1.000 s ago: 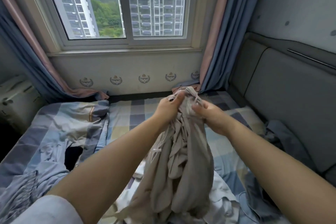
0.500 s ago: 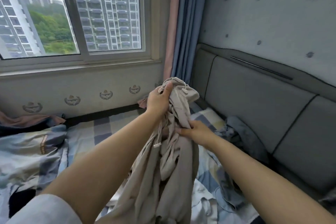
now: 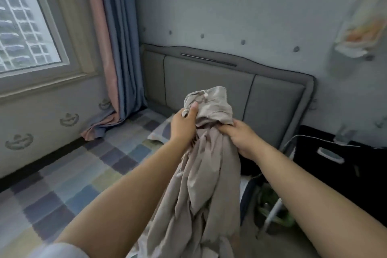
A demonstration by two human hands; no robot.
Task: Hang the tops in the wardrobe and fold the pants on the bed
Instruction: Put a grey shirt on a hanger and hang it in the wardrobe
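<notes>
both hands, the left hand (image 3: 184, 125) and right hand (image 3: 240, 138), curl their fingers around a bunched beige garment (image 3: 201, 184) held up before the grey headboard (image 3: 209, 81).

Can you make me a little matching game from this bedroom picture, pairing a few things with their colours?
Things:
1. garment held in both hands
2. headboard
3. bed cover
4. curtain

Colours:
A. blue and pink
B. beige
C. checked pastel squares
D. grey

Pairs: 1-B, 2-D, 3-C, 4-A
</notes>
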